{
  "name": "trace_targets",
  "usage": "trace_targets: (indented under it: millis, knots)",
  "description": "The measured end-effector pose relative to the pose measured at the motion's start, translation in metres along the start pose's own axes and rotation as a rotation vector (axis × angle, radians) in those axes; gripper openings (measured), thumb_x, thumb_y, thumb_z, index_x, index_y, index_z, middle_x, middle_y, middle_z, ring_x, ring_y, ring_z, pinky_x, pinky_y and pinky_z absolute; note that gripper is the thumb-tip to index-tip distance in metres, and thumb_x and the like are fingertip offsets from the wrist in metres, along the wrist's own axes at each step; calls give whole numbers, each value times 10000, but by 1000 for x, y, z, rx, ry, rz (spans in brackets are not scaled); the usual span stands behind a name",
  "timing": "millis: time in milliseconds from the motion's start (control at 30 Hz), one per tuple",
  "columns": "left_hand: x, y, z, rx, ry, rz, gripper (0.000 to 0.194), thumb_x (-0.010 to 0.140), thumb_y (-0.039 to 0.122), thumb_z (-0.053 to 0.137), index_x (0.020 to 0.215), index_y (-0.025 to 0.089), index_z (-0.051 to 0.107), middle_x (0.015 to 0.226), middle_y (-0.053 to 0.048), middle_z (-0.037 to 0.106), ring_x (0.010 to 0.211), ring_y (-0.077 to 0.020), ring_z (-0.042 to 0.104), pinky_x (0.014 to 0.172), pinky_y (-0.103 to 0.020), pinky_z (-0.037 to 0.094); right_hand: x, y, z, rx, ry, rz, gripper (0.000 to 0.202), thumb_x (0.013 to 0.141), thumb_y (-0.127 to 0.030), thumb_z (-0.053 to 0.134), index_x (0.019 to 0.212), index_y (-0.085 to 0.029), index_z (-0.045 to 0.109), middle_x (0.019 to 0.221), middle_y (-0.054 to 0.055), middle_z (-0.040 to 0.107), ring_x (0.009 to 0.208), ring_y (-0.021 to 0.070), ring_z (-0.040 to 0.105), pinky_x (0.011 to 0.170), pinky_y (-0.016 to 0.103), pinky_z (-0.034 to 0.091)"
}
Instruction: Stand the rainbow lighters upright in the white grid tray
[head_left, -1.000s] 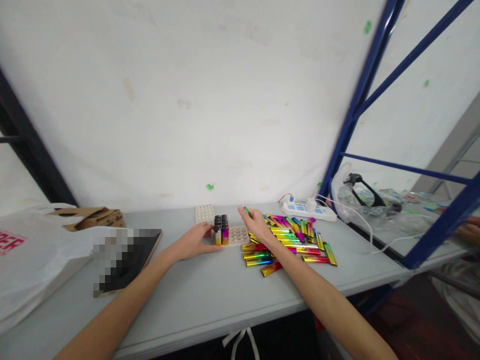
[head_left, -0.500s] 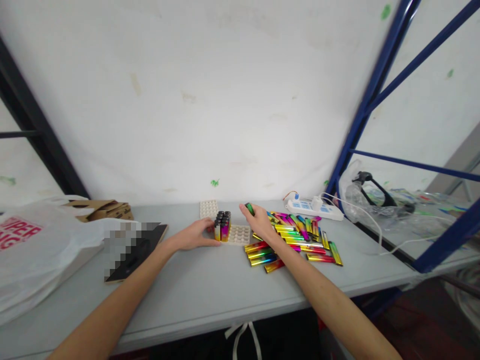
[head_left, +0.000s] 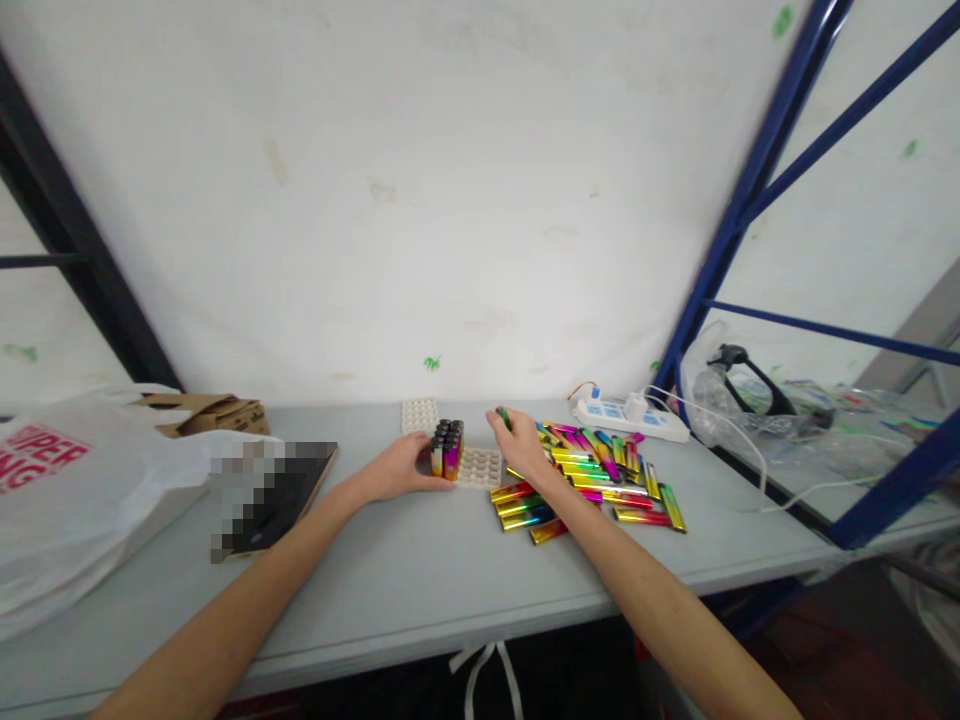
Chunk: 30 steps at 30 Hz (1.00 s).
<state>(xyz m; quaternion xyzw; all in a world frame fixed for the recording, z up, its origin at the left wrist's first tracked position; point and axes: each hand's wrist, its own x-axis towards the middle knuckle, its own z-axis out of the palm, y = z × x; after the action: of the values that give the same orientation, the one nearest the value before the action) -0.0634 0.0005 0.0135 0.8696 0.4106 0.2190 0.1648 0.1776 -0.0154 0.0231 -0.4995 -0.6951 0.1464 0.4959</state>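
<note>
Several shiny lighters with dark tops stand upright, packed close together, in the left part of a white tray with round holes. My left hand curls around the left end of this group, thumb along the front and fingers behind it. Just above the tray's right side, my right hand is closed on a lighter; only its green and dark end shows past the fingers. Under and beside my right forearm lies a loose pile of metallic, multicoloured lighters.
A second white holed tray lies near the wall. Left are a dark flat board, a white plastic bag and cardboard. A power strip with cables sits behind the pile; a blue rack post rises at right.
My left hand has moved slightly right and closed in nearer to the upright lighters. My right hand still holds its lighter over the tray, with its wrist turned a little.
</note>
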Motion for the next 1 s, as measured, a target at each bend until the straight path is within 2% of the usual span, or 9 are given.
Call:
trace_targets:
  millis: [67, 167, 267, 400, 500, 600, 733, 867, 1000]
  knots:
    - [0, -1, -1, -14, -6, 14, 617, 662, 665, 789, 1010, 162, 701, 968, -75, 707, 852, -268, 637, 754, -329, 492, 0, -2, -4, -4, -32, -27, 405, 982, -532, 422, 731, -216, 465, 638, -43, 489, 629, 142, 466, 622, 261, 320]
    - [-1, 0, -2, -37, -9, 12, 612, 657, 647, 805, 1017, 164, 700, 981, -75, 709, 855, -267, 636, 764, -328, 491, 0, -1, -7, 16, -160, -41, 339, 1024, -493, 398, 878, -215, 524, 702, -25, 588, 670, 155, 550, 684, 263, 393]
    - [-2, 2, -2, -67, -9, -8, 610, 632, 636, 823, 1003, 168, 702, 973, -71, 714, 856, -271, 636, 757, -327, 492, 1, 5, -4, -39, -230, -107, 380, 1042, -477, 381, 857, -202, 567, 797, 27, 653, 770, 170, 594, 757, 275, 425]
    - [-1, 2, -2, -61, -2, -22, 604, 613, 651, 822, 957, 170, 699, 934, -69, 713, 843, -277, 638, 740, -331, 489, 2, 8, -1, -240, -190, -159, 455, 1037, -491, 412, 712, -199, 538, 704, 22, 606, 701, 171, 548, 696, 276, 386]
    - [-1, 3, -3, -59, -12, -31, 594, 613, 653, 821, 930, 167, 694, 925, -74, 717, 847, -282, 642, 743, -335, 492, 3, 6, -3, -242, -201, -103, 449, 1045, -469, 423, 724, -192, 572, 633, 5, 604, 625, 161, 550, 637, 266, 358]
    - [-1, 5, -4, -60, -21, -35, 600, 616, 658, 817, 934, 164, 693, 938, -77, 721, 849, -281, 645, 751, -337, 495, 3, 8, -6, -229, -253, -100, 407, 1040, -437, 468, 766, -178, 623, 643, 17, 655, 628, 164, 601, 657, 260, 384]
    - [0, 5, -4, -39, -26, -25, 595, 627, 654, 813, 940, 163, 693, 915, -70, 715, 826, -273, 637, 730, -331, 486, 4, 18, 1, -343, -334, -200, 333, 1038, -386, 505, 827, -165, 638, 724, 44, 683, 693, 173, 625, 712, 267, 419]
    - [0, 4, -3, -28, -24, -13, 578, 630, 645, 814, 930, 166, 691, 895, -61, 704, 805, -261, 631, 699, -317, 475, 6, 24, 13, -468, -374, -353, 257, 1030, -344, 532, 909, -144, 638, 926, 102, 683, 861, 197, 620, 810, 293, 452]
    - [-1, 5, -3, -34, -6, -25, 578, 623, 646, 816, 924, 169, 690, 893, -58, 705, 796, -255, 631, 694, -314, 480, 9, 21, 5, -451, -421, -380, 239, 1006, -346, 578, 932, -133, 658, 965, 105, 676, 904, 204, 622, 858, 312, 473]
